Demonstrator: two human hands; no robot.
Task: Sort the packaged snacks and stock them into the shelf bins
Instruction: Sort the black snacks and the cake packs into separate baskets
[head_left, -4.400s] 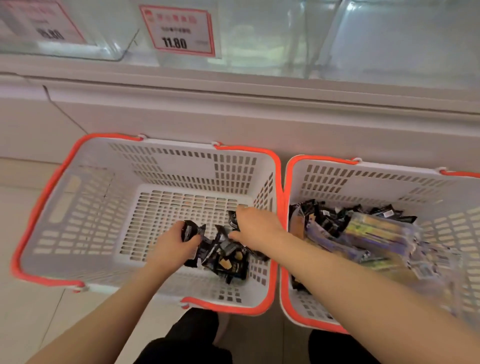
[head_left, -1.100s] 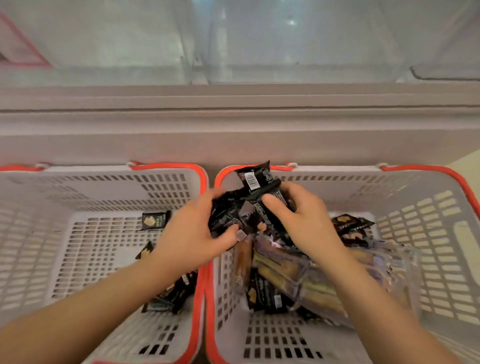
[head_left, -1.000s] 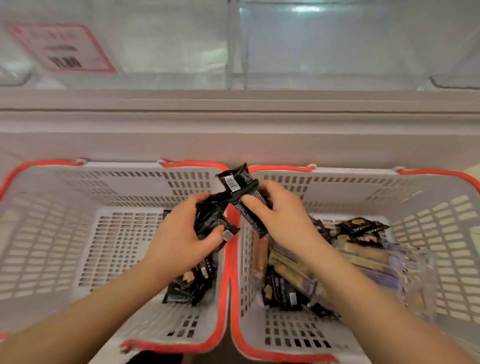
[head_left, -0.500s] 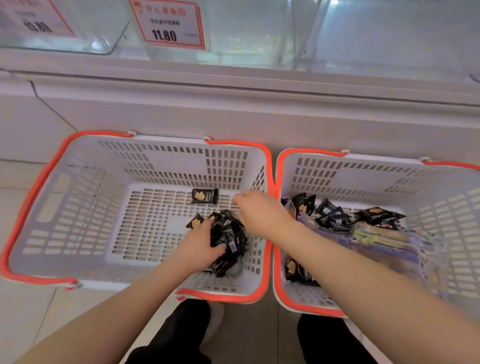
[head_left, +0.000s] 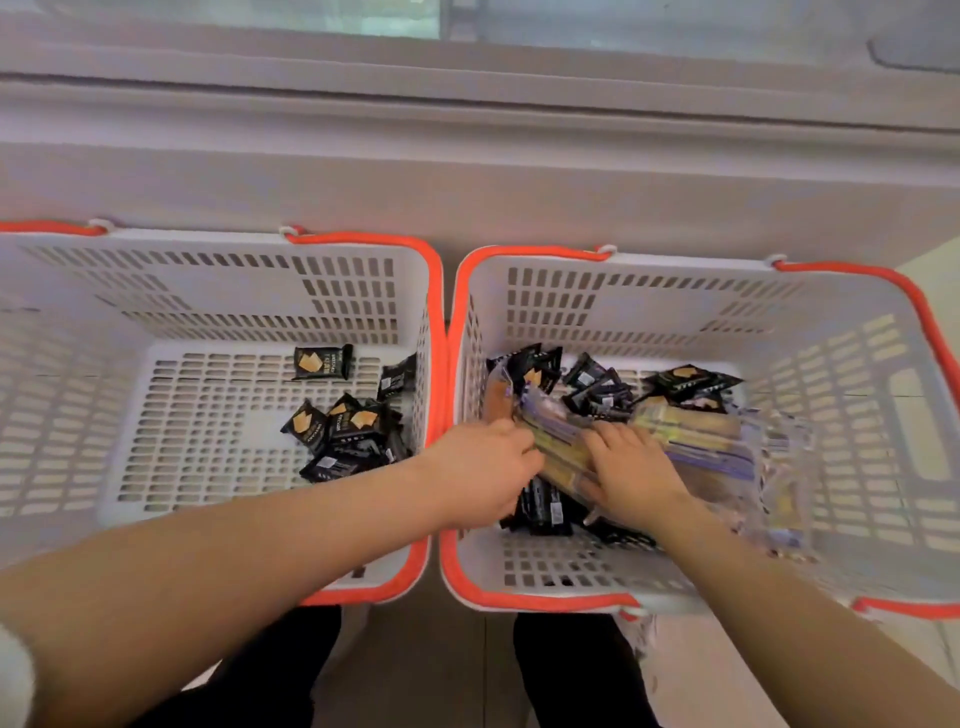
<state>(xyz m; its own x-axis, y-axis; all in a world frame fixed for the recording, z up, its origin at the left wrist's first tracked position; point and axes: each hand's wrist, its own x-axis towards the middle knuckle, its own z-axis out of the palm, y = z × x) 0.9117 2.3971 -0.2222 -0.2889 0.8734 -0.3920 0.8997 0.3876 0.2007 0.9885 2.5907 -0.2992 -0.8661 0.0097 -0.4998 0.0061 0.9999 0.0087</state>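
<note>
Hands both reach into right basket (head_left: 649, 291). Left hand (head_left: 480, 475) has fingers curled among the packets; what it holds I cannot tell. Right hand (head_left: 631, 467) lies flat, fingers spread, on the clear-wrapped long packs (head_left: 691, 441). Black snack packets (head_left: 602, 387) lie behind and under these. Left basket (head_left: 208, 280) holds a sorted pile of black packets (head_left: 345, 431), one apart (head_left: 322, 362).

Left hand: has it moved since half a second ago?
Yes. The left hand has crossed the orange rims from the left basket into the right basket, and now reaches into the mixed snack packets.
</note>
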